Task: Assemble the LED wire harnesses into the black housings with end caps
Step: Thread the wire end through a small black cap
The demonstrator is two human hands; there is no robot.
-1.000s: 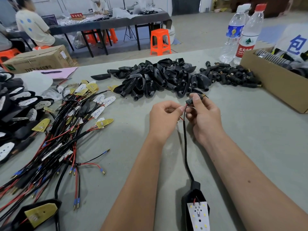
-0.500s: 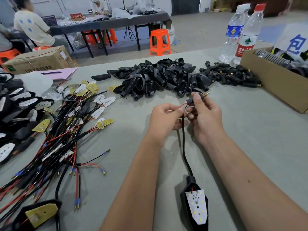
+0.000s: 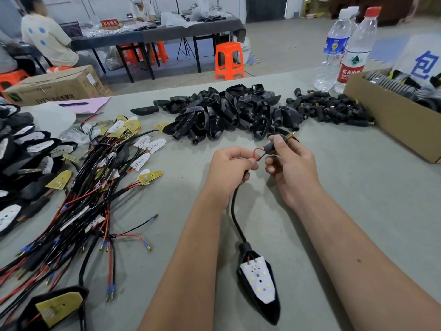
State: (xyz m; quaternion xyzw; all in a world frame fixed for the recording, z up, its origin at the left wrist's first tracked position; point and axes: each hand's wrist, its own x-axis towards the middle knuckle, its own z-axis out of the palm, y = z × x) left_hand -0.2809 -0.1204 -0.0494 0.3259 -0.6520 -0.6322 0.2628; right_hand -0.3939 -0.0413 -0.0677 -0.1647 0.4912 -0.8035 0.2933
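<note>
My right hand (image 3: pixel 288 167) pinches a small black end cap (image 3: pixel 271 146) with a brass pin at its far tip. My left hand (image 3: pixel 229 167) grips the black sleeved cable (image 3: pixel 235 215) and pinches its red and black wires just below the cap. A red wire loops up between the two hands. The cable runs toward me to a black housing (image 3: pixel 261 286) lying on the table with a white LED board in it. A pile of black housings (image 3: pixel 222 113) and a pile of end caps (image 3: pixel 329 109) lie beyond my hands.
Loose wire harnesses (image 3: pixel 78 201) with LED boards spread over the table's left half. Finished housings (image 3: pixel 21 151) stack at the far left. A cardboard box (image 3: pixel 391 123) and two water bottles (image 3: pixel 343 51) stand at the right. People sit at tables behind.
The housing on the table has slid away from me along with its cable. My right hand has lifted the end cap slightly, and a red wire loop now shows between the hands.
</note>
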